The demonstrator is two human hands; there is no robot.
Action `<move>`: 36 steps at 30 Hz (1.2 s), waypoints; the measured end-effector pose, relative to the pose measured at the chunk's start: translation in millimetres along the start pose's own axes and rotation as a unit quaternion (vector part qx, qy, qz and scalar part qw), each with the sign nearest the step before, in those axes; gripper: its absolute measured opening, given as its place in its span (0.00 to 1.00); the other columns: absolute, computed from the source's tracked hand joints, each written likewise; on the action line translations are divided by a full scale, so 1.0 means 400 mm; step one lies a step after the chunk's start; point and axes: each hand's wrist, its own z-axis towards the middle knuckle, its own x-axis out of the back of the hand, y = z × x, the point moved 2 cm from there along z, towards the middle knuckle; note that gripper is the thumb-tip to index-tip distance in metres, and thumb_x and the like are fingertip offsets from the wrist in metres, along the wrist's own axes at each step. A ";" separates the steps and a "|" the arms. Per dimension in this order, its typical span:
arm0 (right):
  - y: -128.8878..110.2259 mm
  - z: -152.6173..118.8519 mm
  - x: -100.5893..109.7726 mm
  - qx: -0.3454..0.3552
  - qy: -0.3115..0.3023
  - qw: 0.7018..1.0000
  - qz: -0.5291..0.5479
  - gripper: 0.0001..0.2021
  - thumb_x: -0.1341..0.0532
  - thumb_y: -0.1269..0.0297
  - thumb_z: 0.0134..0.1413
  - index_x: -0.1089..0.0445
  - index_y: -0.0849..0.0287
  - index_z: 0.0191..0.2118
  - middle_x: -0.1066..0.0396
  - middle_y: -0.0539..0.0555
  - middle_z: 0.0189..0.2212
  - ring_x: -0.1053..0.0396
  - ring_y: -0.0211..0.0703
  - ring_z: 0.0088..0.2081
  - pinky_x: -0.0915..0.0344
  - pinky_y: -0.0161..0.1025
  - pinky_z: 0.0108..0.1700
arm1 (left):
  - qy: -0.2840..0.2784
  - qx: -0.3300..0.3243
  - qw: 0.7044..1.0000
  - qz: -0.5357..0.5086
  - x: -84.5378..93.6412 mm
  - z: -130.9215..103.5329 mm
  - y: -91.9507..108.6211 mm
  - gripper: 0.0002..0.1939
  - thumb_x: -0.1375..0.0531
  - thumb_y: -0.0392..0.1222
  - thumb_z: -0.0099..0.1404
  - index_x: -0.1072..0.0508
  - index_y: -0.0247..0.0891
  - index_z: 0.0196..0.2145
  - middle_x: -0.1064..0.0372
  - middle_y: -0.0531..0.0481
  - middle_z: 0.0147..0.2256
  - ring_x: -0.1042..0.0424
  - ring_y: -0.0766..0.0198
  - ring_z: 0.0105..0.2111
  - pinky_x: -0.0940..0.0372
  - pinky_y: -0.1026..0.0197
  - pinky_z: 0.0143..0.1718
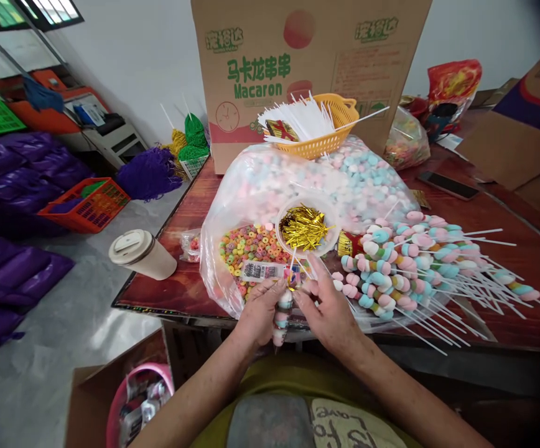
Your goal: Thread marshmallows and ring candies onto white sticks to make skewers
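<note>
My left hand point(259, 311) is closed around a marshmallow skewer point(280, 321), whose pink, white and blue pieces hang below the fingers in what looks like a clear wrapper. At the skewer's upper end, a thin gold twist tie point(292, 287) shows between both hands. My right hand point(330, 308) pinches there with thumb and fingers, its fingertips partly hiding the tie. A white stick points up above the hands. Just beyond them stands a clear round bowl point(281, 214) of gold twist ties point(303, 227). Beside my left hand lies a printed packet point(260, 271) on colourful cereal rings point(246, 246).
Many marshmallow skewers point(395, 267) are piled at right, sticks outward. Behind sits a large bag of marshmallows point(372, 165) with a yellow basket point(311, 148) of white sticks on it. A lidded cup point(146, 254) stands at the left table edge; a phone point(448, 185) lies right.
</note>
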 end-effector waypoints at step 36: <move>-0.013 0.047 0.049 0.092 -0.323 0.924 0.182 0.11 0.45 0.60 0.55 0.29 0.58 0.38 0.32 0.47 0.22 0.37 0.32 0.22 0.40 0.30 0.27 | -0.291 0.110 0.936 -0.164 0.011 -0.008 0.017 0.34 0.30 0.39 0.42 0.35 0.39 0.48 0.29 0.51 0.24 0.31 0.67 0.20 0.38 0.68 0.22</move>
